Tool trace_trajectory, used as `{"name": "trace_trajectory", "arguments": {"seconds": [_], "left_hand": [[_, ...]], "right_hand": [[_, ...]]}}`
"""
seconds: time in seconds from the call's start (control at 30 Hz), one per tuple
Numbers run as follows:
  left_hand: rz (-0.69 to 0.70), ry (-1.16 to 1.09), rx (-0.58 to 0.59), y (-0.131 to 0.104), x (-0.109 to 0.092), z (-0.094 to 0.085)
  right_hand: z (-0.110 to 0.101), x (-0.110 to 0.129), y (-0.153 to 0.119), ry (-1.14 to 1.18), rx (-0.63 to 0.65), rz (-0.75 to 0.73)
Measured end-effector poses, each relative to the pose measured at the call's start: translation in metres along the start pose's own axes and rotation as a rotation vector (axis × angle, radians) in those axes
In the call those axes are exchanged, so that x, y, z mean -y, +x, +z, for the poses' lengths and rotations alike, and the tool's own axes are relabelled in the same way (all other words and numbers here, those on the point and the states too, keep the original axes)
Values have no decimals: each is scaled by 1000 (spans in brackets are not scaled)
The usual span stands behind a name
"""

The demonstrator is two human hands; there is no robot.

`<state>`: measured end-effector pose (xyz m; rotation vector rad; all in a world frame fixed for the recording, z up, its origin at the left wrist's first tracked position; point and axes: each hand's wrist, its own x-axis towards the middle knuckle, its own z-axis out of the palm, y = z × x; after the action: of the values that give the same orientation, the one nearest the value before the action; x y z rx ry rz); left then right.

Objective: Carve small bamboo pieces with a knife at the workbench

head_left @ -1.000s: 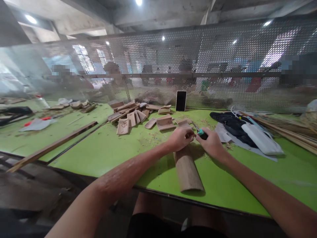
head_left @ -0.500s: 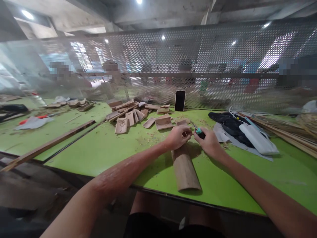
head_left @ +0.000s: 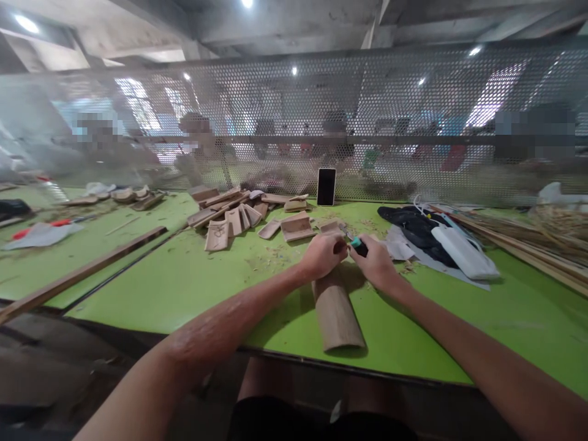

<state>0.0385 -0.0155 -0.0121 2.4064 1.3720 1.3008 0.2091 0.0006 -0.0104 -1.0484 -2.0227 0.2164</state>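
Note:
My right hand (head_left: 377, 262) grips a small tool with a teal and black handle (head_left: 359, 245); its thin metal tip points away to the left, and I cannot tell its exact kind. Close beside it, my left hand (head_left: 322, 256) is closed, fingertips curled near the tool. Whatever those fingers pinch is too small or hidden to name. Below both hands a half-round length of bamboo (head_left: 339, 317) lies on the green table (head_left: 184, 306), curved side up. Its far end is covered by my left hand.
Cut bamboo pieces (head_left: 217, 235) are heaped behind my hands, with shavings around. A phone-like dark screen (head_left: 326, 187) stands against the perforated metal partition (head_left: 275, 92). To the right lie black cloth (head_left: 408, 229), a white power bank-like block (head_left: 463, 251) and long strips (head_left: 500, 245). A wooden bar (head_left: 92, 263) lies left.
The whole view has shifted slightly, so the scene sits further left. Both hands remain close together over the bamboo, and the tool's tip sits nearer my left fingers.

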Motion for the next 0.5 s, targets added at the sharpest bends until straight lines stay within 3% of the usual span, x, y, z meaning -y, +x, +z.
{"name": "trace_trajectory", "arguments": {"seconds": [0.17, 0.5], "left_hand": [[50, -84, 5, 1, 6, 0], [-1, -55, 31, 1, 1, -6]], "right_hand": [[-3, -1, 0, 44, -5, -25], [-4, -2, -1, 50, -16, -53]]}}
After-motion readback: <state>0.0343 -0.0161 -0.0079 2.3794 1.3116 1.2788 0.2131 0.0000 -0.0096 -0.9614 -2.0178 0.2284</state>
